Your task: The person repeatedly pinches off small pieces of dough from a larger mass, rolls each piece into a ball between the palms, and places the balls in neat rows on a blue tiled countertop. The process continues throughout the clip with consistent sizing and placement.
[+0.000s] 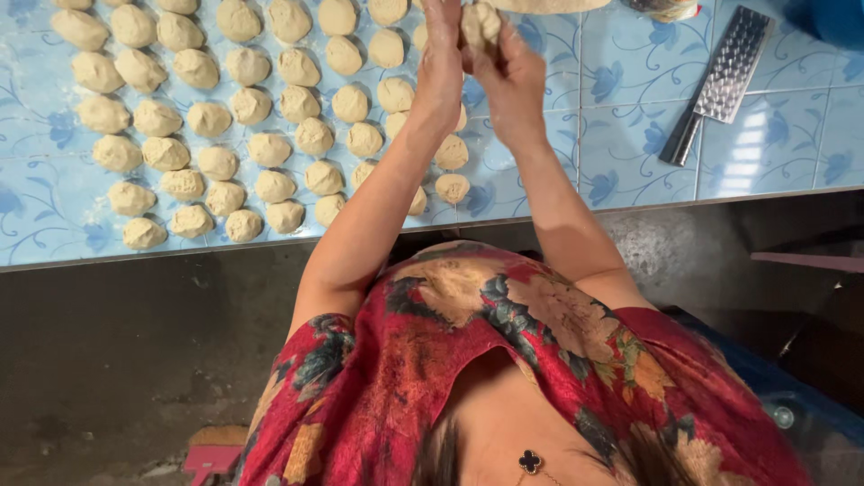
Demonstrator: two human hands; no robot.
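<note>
Both hands are raised together over the far part of the desk (630, 144), a surface of pale blue tiles with a darker blue floral pattern. The left hand (441, 67) and the right hand (513, 81) meet around a small lump of dough (480, 22), which sits between them near the top edge of the view. The fingers of the right hand are curled and clamped on the lump from the right and below; the left hand presses flat against it from the left, its fingers held together and stretched upward. The lump is off the desk, held in the air between the two hands.

To the left and below the hands, many beige dough balls (252, 103) lie in loose rows on the tiles, close to one another but mostly apart. The nearest of them lie just beside the left forearm, and a few are partly hidden behind it. Well apart to the right, a cleaver (720, 76) with a dimpled metal blade and a dark handle lies flat on the desk, its handle pointing toward the near edge. At the top edge, just right of the hands, the rim of a flat pale mass of dough (549, 4) shows.
</note>
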